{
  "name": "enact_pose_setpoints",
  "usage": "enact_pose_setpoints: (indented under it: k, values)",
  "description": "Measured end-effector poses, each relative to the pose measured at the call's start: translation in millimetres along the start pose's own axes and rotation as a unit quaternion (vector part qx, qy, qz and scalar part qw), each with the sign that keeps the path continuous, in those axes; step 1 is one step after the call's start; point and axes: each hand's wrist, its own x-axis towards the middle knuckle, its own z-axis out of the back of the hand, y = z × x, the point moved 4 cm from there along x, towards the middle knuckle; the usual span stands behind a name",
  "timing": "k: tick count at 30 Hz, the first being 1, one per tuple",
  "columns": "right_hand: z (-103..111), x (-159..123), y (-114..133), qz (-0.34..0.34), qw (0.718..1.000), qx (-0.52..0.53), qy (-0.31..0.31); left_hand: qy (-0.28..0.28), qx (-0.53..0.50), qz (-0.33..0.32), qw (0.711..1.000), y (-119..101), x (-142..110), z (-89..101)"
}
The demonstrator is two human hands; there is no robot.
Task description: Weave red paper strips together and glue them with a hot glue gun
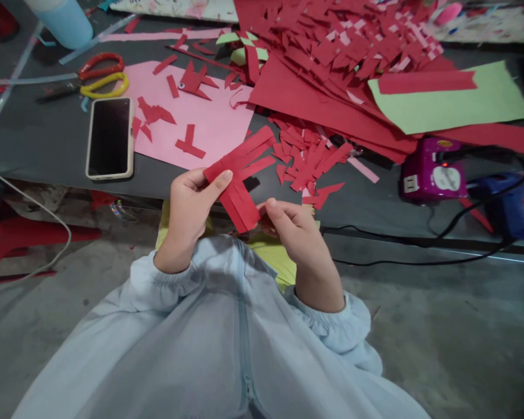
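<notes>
Between my hands, near the table's front edge, is a piece of woven red paper strips [239, 201], with loose strip ends fanning toward the upper right. My left hand [196, 198] pinches its left corner, thumb on top and fingers underneath. At the lower right corner, my right hand [292, 227] is closed with thumb and forefinger on the edge of the same piece; its other fingers are partly hidden. Just beyond lies a pile of red paper scraps [305, 151]. A pink paper sheet [157, 139] with a folded red paper fish [196, 80] on it lies farther left.
A phone [110, 138] and scissors [102, 75] lie on the left. Stacked red sheets [305, 93] and a green sheet [445, 107] cover the back right. A purple power box [434, 174], a blue glue gun [506, 201] and black cables stand right. A red stool [21, 238] is below left.
</notes>
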Motion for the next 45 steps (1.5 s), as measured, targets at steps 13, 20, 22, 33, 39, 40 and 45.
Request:
enact_pose_setpoints:
  k: [13,20,22,33,39,40,45]
  values:
    - [-4,9,10,0.045,0.998,0.029,-0.042,0.060,-0.025,0.060,0.996,-5,-12,-7.0]
    - [1,11,9,0.061,0.991,0.039,-0.117,0.081,0.009,0.054,0.995,-1,-17,-8.2]
    - [3,11,10,0.066,0.989,0.048,-0.119,0.086,0.016,0.056,0.995,0,-16,-7.6]
    - [6,15,12,0.065,0.991,0.065,-0.097,0.177,0.071,0.124,0.974,-3,-16,-10.2]
    - [8,14,10,0.054,0.991,0.065,-0.100,0.184,0.090,0.128,0.970,-5,-16,-11.1]
    - [8,14,10,0.049,0.991,0.069,-0.101,0.183,0.090,0.129,0.970,-5,-17,-11.0]
    - [9,15,10,0.039,0.989,0.082,-0.119,0.183,0.098,0.134,0.969,-3,-17,-10.4]
